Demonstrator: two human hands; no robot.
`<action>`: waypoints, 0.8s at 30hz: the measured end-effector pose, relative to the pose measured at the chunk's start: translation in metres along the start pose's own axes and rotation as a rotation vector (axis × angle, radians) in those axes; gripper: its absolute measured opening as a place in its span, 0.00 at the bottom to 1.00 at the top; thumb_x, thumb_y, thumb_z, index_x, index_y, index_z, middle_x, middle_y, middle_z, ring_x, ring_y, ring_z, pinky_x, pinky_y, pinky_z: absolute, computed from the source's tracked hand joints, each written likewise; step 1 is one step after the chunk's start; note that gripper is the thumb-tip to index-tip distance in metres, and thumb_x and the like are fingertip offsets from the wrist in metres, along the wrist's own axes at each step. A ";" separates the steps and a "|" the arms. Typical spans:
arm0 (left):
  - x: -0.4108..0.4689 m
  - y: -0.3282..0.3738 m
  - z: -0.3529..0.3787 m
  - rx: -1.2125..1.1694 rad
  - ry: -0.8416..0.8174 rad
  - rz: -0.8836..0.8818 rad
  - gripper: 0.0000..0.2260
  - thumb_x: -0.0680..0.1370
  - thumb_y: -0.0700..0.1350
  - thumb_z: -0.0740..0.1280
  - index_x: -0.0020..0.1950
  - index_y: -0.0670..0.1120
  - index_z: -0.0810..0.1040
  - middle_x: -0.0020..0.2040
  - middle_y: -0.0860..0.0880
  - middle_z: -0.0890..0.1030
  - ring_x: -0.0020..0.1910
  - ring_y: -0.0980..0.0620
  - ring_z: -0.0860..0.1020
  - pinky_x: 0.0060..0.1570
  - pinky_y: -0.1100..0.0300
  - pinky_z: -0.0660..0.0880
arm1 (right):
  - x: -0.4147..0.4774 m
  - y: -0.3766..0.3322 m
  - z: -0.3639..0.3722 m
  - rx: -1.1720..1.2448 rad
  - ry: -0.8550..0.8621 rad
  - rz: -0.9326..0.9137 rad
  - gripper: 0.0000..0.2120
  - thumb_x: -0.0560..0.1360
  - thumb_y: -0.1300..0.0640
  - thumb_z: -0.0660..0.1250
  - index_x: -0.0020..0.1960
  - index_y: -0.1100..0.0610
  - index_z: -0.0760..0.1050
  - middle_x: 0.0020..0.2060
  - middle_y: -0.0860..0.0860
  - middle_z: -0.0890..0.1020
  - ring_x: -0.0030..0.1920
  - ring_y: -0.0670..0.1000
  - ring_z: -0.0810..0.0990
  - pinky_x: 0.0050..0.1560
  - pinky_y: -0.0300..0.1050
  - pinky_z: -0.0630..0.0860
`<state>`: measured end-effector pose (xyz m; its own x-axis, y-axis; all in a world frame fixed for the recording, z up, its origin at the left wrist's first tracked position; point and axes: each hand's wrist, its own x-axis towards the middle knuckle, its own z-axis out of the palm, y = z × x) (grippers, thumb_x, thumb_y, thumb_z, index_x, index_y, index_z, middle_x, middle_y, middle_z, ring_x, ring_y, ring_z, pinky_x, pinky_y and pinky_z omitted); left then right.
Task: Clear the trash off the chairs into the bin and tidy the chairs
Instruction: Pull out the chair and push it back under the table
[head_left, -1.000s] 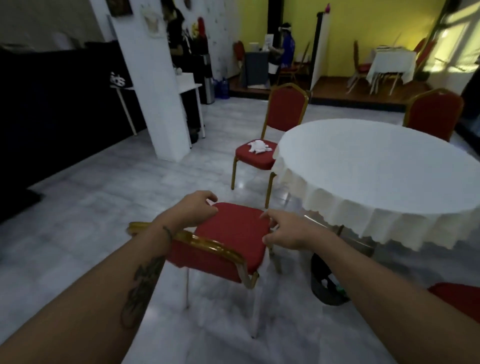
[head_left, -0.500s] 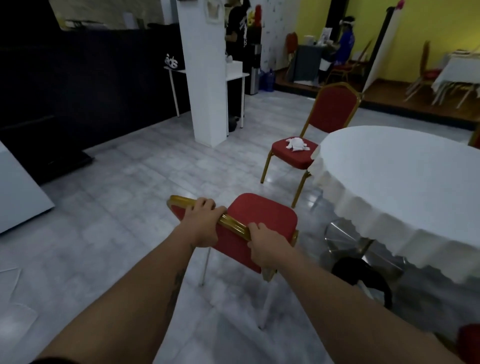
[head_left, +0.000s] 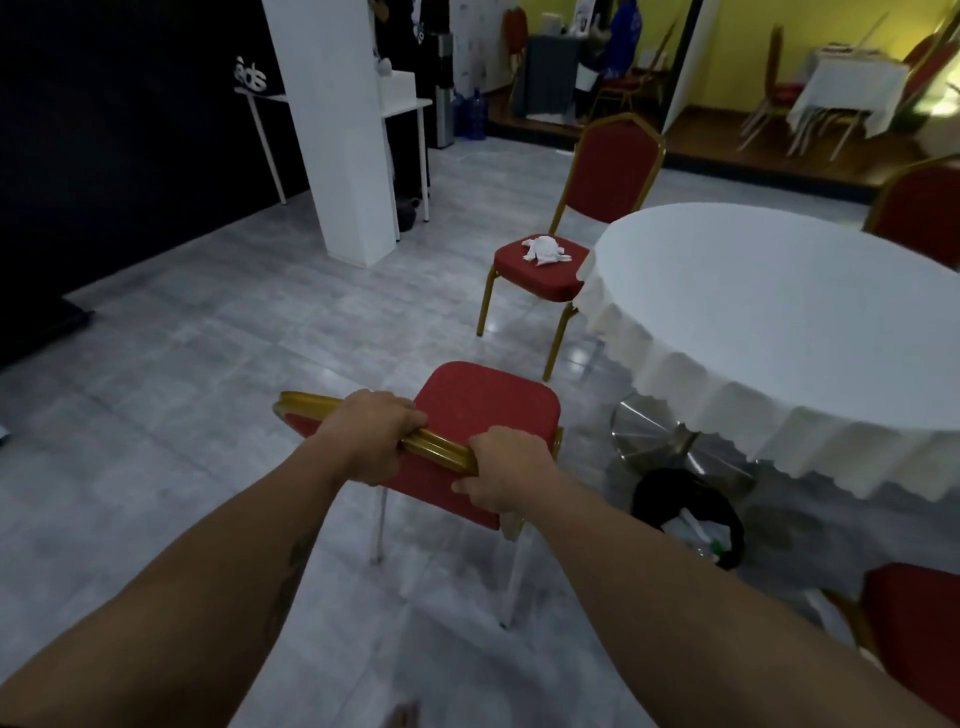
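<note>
With both hands closed over the gold top rail of the near chair (head_left: 483, 415), best to treat this as a push-and-steer step. Left hand (head_left: 371, 441) wrapped round the rail left of centre, fingers curled over the front edge; right hand (head_left: 506, 475) clamped on the rail's right end, thumb down against the red back pad. Nothing else held in either. Keep the two grips apart on the rail, as now, so that the chair cannot twist; press evenly, and let all four legs slide flat rather than tipping the frame forward (a tilted chair probably catches on the tile joints). Seat bare, no trash on it. Seat front aimed away and slightly right, toward the gap between the round table (head_left: 779, 332) and the far chair; top rail, the long axis under the hands, running from upper left to lower right across the view. Likely wants turning a little further right to face the table edge squarely before going in. Just right of the chair legs, on the floor beside the table's steel foot, the black bin (head_left: 675, 483), with some litter visible inside; worth steering clear of it. Beyond, the second chair (head_left: 540, 275), seat tucked just beside the tablecloth's edge, back toward the far wall, with crumpled white paper (head_left: 545, 248) lying mid-seat, not yet cleared.
</note>
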<state>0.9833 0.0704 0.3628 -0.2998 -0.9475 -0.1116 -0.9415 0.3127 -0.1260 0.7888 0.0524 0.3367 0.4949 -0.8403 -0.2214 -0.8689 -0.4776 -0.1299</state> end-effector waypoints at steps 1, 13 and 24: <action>0.001 -0.005 0.001 -0.003 0.022 0.032 0.09 0.68 0.51 0.70 0.47 0.56 0.75 0.41 0.57 0.76 0.42 0.53 0.75 0.43 0.57 0.71 | 0.005 -0.003 0.001 0.019 -0.011 0.018 0.19 0.73 0.38 0.68 0.55 0.51 0.76 0.49 0.51 0.78 0.49 0.55 0.78 0.53 0.54 0.77; 0.037 -0.085 0.004 0.001 0.227 0.224 0.09 0.68 0.47 0.69 0.45 0.56 0.73 0.39 0.59 0.72 0.40 0.55 0.70 0.35 0.60 0.64 | 0.056 -0.053 -0.036 0.058 0.014 0.158 0.08 0.71 0.55 0.70 0.47 0.54 0.73 0.44 0.53 0.77 0.44 0.56 0.79 0.47 0.50 0.79; 0.072 -0.058 0.013 -0.063 0.297 0.464 0.08 0.68 0.44 0.67 0.45 0.52 0.72 0.41 0.54 0.77 0.40 0.51 0.72 0.35 0.57 0.67 | 0.037 -0.030 -0.028 0.027 -0.014 0.339 0.07 0.71 0.56 0.69 0.48 0.54 0.74 0.48 0.55 0.79 0.48 0.56 0.79 0.48 0.48 0.75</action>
<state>1.0186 -0.0152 0.3488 -0.7074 -0.6923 0.1428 -0.7049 0.7058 -0.0699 0.8329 0.0284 0.3593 0.1785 -0.9464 -0.2693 -0.9837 -0.1650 -0.0721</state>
